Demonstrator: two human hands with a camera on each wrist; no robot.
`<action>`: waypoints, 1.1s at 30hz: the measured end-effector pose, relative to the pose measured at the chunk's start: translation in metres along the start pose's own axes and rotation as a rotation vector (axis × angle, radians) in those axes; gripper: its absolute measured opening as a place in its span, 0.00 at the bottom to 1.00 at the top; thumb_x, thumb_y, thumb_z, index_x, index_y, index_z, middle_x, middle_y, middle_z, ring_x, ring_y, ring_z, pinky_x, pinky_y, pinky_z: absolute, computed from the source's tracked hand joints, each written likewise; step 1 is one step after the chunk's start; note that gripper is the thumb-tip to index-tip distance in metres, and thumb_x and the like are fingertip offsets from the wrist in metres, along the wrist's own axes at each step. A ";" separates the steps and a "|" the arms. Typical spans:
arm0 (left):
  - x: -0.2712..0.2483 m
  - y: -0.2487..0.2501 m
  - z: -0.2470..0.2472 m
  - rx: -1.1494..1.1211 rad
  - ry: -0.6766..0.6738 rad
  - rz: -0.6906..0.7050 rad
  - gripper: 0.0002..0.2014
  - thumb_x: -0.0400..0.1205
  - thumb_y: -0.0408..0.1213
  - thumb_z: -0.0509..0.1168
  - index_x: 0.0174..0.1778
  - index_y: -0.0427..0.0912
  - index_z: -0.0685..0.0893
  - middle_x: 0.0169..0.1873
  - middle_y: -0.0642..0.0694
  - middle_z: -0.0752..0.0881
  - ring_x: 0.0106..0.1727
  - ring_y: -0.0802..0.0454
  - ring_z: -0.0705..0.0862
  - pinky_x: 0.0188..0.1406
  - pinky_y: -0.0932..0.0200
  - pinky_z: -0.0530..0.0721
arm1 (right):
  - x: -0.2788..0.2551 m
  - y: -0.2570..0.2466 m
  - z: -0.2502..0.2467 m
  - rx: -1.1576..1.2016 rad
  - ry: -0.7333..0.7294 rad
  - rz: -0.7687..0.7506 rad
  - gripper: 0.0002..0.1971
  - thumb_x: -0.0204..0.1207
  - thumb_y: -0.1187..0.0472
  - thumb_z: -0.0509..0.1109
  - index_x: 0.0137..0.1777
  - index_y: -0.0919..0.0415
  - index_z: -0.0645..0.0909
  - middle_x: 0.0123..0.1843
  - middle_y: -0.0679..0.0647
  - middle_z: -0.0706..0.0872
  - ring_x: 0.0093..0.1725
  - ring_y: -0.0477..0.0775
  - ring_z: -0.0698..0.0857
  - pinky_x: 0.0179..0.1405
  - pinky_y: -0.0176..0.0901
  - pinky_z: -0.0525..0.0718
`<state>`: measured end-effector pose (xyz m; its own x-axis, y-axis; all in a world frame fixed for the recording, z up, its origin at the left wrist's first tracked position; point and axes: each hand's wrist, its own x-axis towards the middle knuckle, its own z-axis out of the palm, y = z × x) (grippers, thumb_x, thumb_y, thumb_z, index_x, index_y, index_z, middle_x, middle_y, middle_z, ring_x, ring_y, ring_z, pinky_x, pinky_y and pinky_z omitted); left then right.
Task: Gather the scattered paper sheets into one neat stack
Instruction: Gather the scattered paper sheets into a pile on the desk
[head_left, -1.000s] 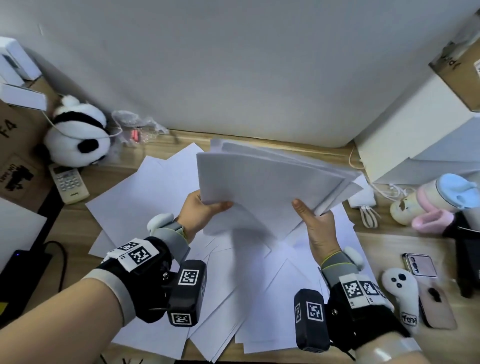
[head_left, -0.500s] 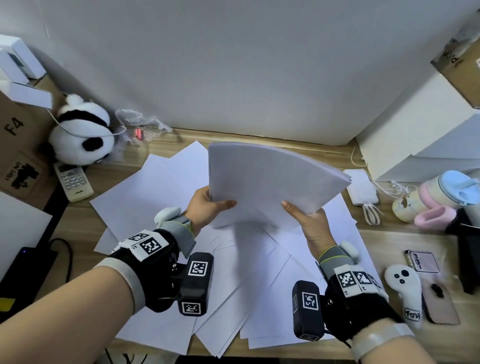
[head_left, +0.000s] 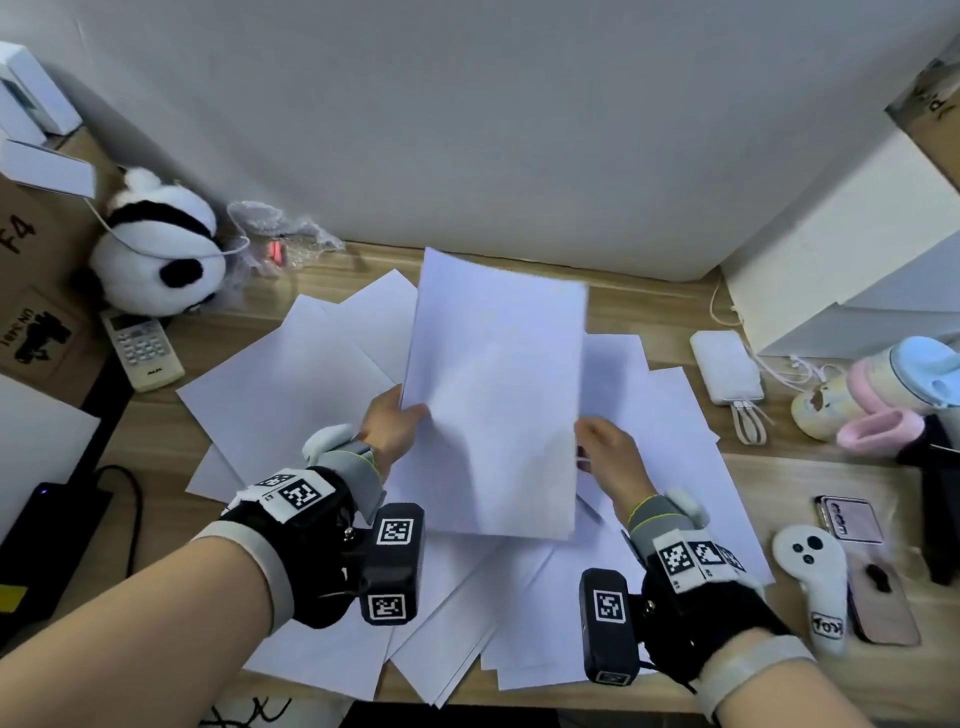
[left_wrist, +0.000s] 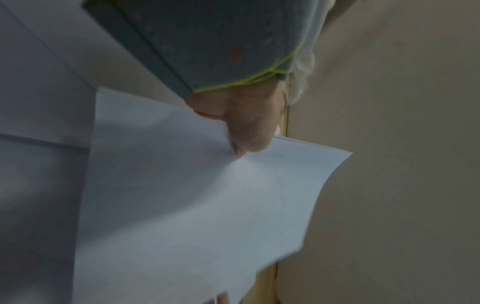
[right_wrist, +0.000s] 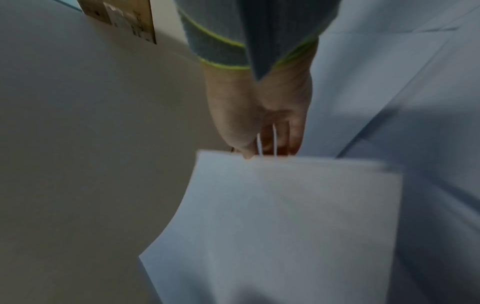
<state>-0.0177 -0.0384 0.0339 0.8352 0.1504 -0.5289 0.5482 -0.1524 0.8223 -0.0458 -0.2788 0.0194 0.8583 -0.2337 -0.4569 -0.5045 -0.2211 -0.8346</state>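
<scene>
1. A person is holding a squared bundle of white paper sheets (head_left: 493, 400) above the wooden worktop (head_left: 810, 467); a second earlier the same bundle was lying fanned and askew between the hands, and it is now standing in portrait with its edges nearly flush.
2. The head camera is also showing the loose white sheets (head_left: 291, 384) still scattered on the worktop beneath the bundle, just as they were a second ago.
3. The left wrist camera alone is showing the bundle's layered edge (left_wrist: 311, 145) and a curl in its far corner, which the head camera is not resolving.
4. The right wrist camera alone is showing two or three sheet edges slipping between the fingers (right_wrist: 270, 133) of the right hand.
5. The left hand (head_left: 387, 428) is pinching the bundle's left edge, thumb on top and fingers hidden behind the paper.
6. The right hand (head_left: 610, 457) is gripping the bundle's right edge low down, its fingers curled around the paper.
7. A plush black-and-white panda toy (head_left: 156, 254) is sitting at the worktop's far left, and a white game controller (head_left: 813, 582) is lying at the near right.
</scene>
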 end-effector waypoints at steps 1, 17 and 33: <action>0.003 -0.007 -0.005 0.027 0.052 -0.050 0.08 0.80 0.25 0.56 0.45 0.38 0.80 0.45 0.38 0.80 0.45 0.44 0.78 0.45 0.56 0.76 | 0.002 0.009 0.000 -0.096 0.025 0.026 0.07 0.79 0.63 0.65 0.53 0.60 0.82 0.53 0.56 0.82 0.55 0.58 0.81 0.57 0.46 0.77; 0.017 -0.062 -0.055 0.052 0.214 -0.329 0.12 0.79 0.21 0.57 0.33 0.39 0.77 0.45 0.38 0.76 0.46 0.45 0.72 0.46 0.53 0.70 | 0.004 0.051 -0.016 -0.979 0.051 0.025 0.30 0.77 0.63 0.60 0.79 0.49 0.60 0.82 0.49 0.60 0.79 0.57 0.62 0.71 0.51 0.71; 0.006 -0.059 -0.017 0.128 0.064 -0.326 0.14 0.82 0.21 0.55 0.31 0.38 0.74 0.34 0.41 0.76 0.36 0.44 0.73 0.25 0.69 0.75 | 0.005 0.032 -0.050 -0.710 0.149 0.149 0.19 0.76 0.65 0.59 0.66 0.57 0.81 0.65 0.56 0.85 0.61 0.63 0.84 0.55 0.44 0.79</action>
<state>-0.0456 -0.0122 -0.0149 0.6132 0.2715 -0.7418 0.7899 -0.2066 0.5773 -0.0626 -0.3343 0.0057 0.7793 -0.4243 -0.4611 -0.5976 -0.7244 -0.3435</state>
